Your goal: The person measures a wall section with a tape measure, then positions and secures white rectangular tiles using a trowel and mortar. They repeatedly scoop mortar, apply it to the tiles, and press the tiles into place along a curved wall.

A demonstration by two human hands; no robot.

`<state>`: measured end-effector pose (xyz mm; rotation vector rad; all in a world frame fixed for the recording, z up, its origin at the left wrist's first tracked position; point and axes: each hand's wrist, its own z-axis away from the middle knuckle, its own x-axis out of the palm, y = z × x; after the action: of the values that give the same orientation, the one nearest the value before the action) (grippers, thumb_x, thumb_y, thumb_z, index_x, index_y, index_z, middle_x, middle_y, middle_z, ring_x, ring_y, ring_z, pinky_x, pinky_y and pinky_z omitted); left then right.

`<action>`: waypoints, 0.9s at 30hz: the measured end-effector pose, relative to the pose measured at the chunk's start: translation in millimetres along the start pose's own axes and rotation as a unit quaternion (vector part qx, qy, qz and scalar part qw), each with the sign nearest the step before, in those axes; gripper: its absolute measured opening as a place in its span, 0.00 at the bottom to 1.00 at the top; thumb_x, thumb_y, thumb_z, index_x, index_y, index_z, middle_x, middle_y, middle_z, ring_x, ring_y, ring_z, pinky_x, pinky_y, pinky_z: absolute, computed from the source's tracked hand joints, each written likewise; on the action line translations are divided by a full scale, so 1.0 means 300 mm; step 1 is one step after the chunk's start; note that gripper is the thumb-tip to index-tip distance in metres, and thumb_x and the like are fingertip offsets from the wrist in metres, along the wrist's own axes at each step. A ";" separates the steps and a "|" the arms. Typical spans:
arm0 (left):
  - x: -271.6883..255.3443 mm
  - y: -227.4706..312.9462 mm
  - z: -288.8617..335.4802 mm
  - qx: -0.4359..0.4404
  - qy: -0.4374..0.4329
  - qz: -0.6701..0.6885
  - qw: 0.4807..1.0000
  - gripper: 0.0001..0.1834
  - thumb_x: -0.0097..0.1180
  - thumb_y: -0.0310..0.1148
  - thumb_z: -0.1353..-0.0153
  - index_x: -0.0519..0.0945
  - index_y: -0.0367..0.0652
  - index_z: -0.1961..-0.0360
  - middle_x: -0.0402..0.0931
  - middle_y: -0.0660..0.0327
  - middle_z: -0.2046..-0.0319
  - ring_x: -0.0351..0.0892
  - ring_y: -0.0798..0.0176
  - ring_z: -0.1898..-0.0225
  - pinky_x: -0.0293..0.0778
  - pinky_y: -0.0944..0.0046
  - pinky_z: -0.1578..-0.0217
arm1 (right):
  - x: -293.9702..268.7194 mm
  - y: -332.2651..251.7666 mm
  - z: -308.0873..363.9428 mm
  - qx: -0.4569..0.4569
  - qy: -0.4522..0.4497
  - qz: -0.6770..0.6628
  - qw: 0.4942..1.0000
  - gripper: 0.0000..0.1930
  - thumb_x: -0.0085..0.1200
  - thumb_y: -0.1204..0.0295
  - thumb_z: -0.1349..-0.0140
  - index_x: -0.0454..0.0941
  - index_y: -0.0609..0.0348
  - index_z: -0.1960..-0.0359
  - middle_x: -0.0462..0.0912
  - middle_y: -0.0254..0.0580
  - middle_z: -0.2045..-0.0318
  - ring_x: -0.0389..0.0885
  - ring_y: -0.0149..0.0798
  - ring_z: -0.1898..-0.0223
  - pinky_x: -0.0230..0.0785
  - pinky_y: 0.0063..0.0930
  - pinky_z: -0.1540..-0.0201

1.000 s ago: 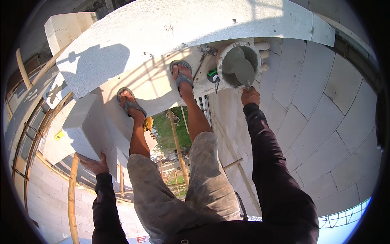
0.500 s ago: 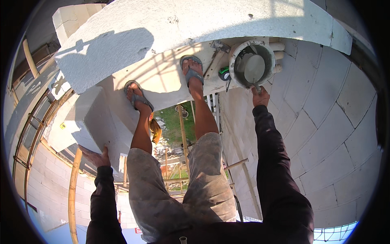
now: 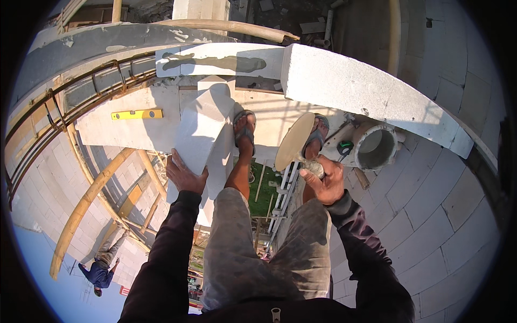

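Note:
My right hand (image 3: pixel 327 180) is closed around the mortar-crusted handle of a trowel with a round, flat, pale blade (image 3: pixel 294 141). The blade is tilted up in front of my right foot. My left hand (image 3: pixel 186 175) grips the near end of a white building block (image 3: pixel 202 126), thumb on one side and fingers on the other; its underside is hidden. Right of my right foot, a mortar-smeared bucket (image 3: pixel 396 148) lies in shade with grey matter inside. Beyond my feet, grey wet mortar (image 3: pixel 215 64) is spread along the top of a block course, beside a long white block (image 3: pixel 350 81).
A yellow spirit level (image 3: pixel 137 114) lies on the ledge at left. A green-and-black tape measure (image 3: pixel 345 147) is beside the bucket. Bent steel bars (image 3: pixel 54 107) and bamboo poles (image 3: pixel 89 202) stand left. Between my legs the ledge drops to grass (image 3: pixel 263 188). Another person (image 3: pixel 99 272) is far lower left.
My right hand has lifted the trowel out of the bucket and brought it left, in front of my foot. My left hand has moved onto the white block. My view has turned left.

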<state>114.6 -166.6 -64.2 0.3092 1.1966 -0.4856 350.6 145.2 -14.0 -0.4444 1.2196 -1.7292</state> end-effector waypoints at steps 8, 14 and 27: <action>0.006 -0.010 -0.017 0.015 0.008 0.027 0.999 0.63 0.72 0.43 0.60 0.47 0.39 0.27 0.53 0.37 0.37 0.54 0.33 0.37 0.51 0.36 0.38 | 0.119 0.062 -0.296 0.237 -0.054 -0.392 0.887 0.14 0.57 0.61 0.33 0.76 0.59 0.68 0.72 0.33 0.84 0.70 0.27 0.86 0.63 0.22 0.83; 0.012 -0.027 -0.001 0.021 0.052 0.049 0.997 0.63 0.73 0.40 0.65 0.49 0.44 0.28 0.57 0.43 0.40 0.58 0.37 0.40 0.53 0.36 0.41 | 0.030 -0.047 -0.052 0.216 -0.129 -0.409 0.877 0.13 0.56 0.63 0.33 0.75 0.62 0.69 0.75 0.37 0.83 0.74 0.29 0.85 0.64 0.22 0.82; 0.018 -0.019 -0.006 0.034 0.037 0.035 0.998 0.62 0.71 0.43 0.60 0.48 0.39 0.27 0.55 0.38 0.38 0.55 0.34 0.37 0.50 0.36 0.38 | 0.284 0.170 -0.366 0.175 -0.149 -0.152 0.961 0.09 0.64 0.70 0.42 0.76 0.58 0.70 0.73 0.26 0.80 0.68 0.22 0.78 0.61 0.22 0.73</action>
<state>111.6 -171.7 -69.7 0.4304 1.2391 -0.4574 253.8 128.5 -124.7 -0.6748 0.6359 -2.0008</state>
